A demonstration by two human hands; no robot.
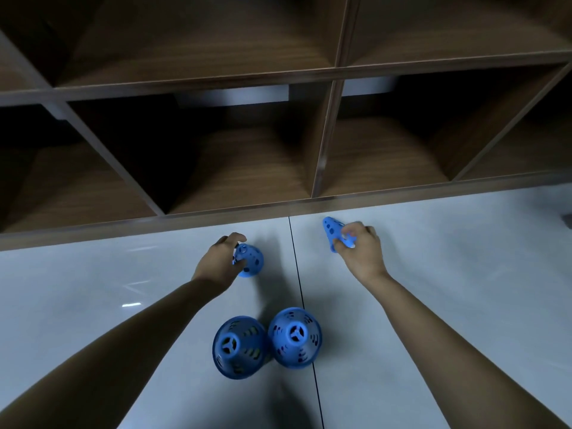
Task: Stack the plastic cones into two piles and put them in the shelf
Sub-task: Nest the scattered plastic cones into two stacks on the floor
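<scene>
Several blue perforated plastic cones are on the pale tiled floor before a brown wooden shelf. My left hand grips the top of one upright cone. My right hand holds another cone, tilted onto its side with its base turned left. Closer to me, two more cones stand upright side by side and touching: a left one and a right one.
The shelf has open, dark cubbies in two visible rows; its bottom edge runs just beyond my hands. A dark tile seam runs down the floor between my arms. A small dark object shows at the right edge.
</scene>
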